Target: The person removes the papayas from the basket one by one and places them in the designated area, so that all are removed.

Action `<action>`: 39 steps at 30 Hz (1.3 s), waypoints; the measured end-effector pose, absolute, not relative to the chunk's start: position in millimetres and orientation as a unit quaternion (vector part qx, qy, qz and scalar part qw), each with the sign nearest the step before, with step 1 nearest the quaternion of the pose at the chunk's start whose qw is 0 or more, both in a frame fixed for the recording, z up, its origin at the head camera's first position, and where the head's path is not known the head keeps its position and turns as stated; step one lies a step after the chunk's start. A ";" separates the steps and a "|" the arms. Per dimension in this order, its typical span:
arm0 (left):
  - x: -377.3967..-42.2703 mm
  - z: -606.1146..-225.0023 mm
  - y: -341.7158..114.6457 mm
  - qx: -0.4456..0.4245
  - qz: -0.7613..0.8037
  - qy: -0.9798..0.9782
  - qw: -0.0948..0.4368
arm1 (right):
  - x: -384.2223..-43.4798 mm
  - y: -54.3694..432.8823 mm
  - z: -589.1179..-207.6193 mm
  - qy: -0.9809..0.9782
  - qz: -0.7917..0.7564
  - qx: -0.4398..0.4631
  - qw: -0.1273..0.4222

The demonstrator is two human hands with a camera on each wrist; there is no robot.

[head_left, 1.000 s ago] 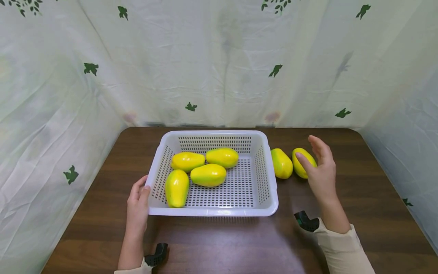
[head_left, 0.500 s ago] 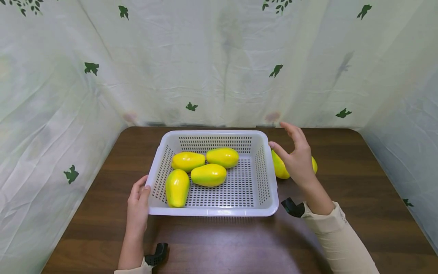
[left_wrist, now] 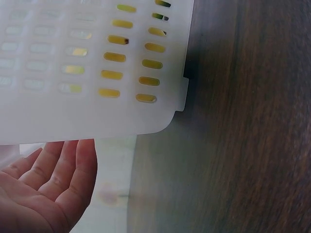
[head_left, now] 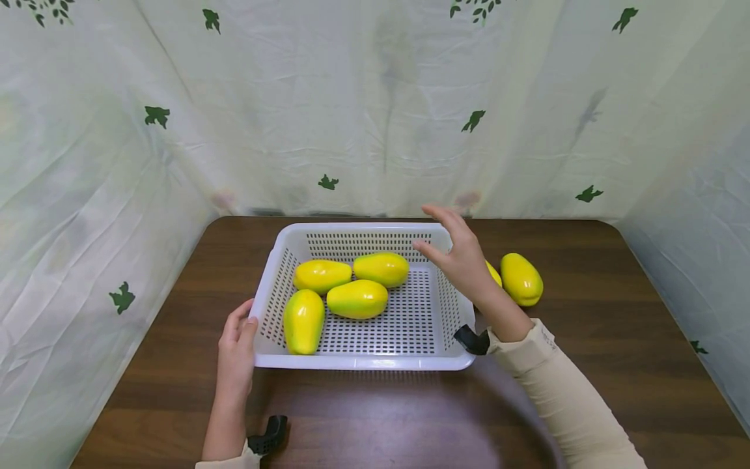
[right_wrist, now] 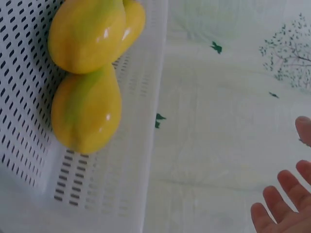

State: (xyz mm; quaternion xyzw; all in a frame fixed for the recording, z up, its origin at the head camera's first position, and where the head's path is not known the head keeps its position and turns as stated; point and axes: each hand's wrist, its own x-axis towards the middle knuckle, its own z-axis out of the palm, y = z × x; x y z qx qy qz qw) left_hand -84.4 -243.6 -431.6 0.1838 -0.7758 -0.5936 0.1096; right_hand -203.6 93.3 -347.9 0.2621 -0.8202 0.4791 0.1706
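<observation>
Currently, left hand [head_left: 236,348] grips white basket [head_left: 363,362] at its left rim, fingers and thumb clamped on the edge. Right hand [head_left: 463,260] hovers over the basket's right side, fingers well apart from thumb. Four yellow fruits [head_left: 357,299] lie inside, mostly leftward; two similar fruits [head_left: 521,280] rest on tabletop [head_left: 621,326] to the right, one partly hidden.

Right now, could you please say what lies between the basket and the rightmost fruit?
The head view shows another fruit there, partly hidden by the right hand.
</observation>
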 end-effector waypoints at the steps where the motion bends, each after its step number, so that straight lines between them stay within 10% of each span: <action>1: -84.5 -431.7 -244.0 0.183 -0.593 -0.776 0.110 | -204.1 90.6 -349.1 -0.819 0.480 0.268 0.161; 39: -87.1 -432.7 -248.4 0.172 -0.598 -0.774 0.116 | -221.8 32.1 -406.8 -0.820 0.424 0.324 -0.205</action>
